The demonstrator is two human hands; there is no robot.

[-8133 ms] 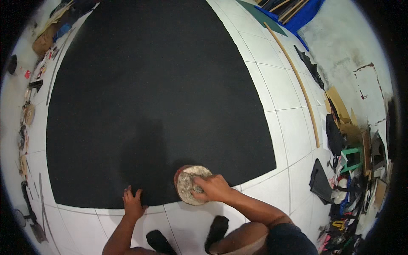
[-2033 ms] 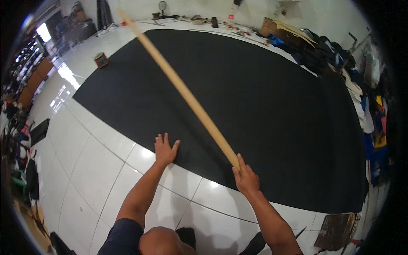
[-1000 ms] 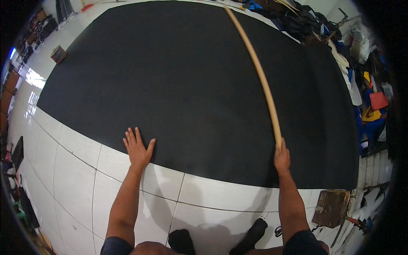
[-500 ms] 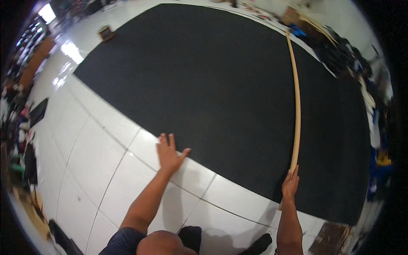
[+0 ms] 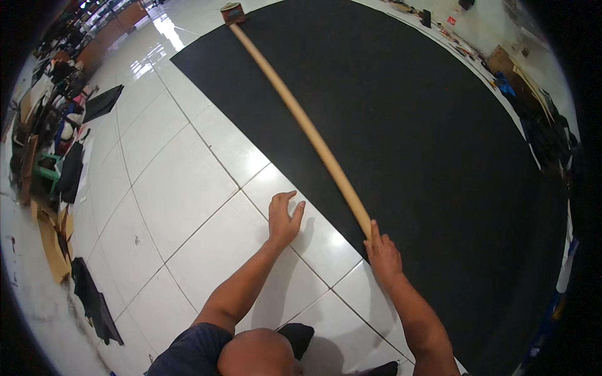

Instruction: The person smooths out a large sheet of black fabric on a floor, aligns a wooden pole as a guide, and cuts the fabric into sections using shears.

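Observation:
A wide sheet of black cloth lies spread over the white tiled floor. Across its left part runs a long, tan, wooden-looking stick, slanting away from me to the far left. My right hand is closed on the stick's near end, close to the cloth's edge. Bent but apart, the fingers of my left hand hold nothing; it hovers over the tiles just left of the cloth. At the stick's far end, a small reddish-brown block stands on the cloth's far left corner area.
White tiles stretch along the left. Black cloth pieces lie by the left wall, near torn brown cardboard and a green stool. Dark bundles line the far right wall. My dark-covered foot is below.
The stick has swung from the cloth's right part to its left, its far end now by the block. My right hand moved left with it. My left hand's fingers have bent; the view has turned.

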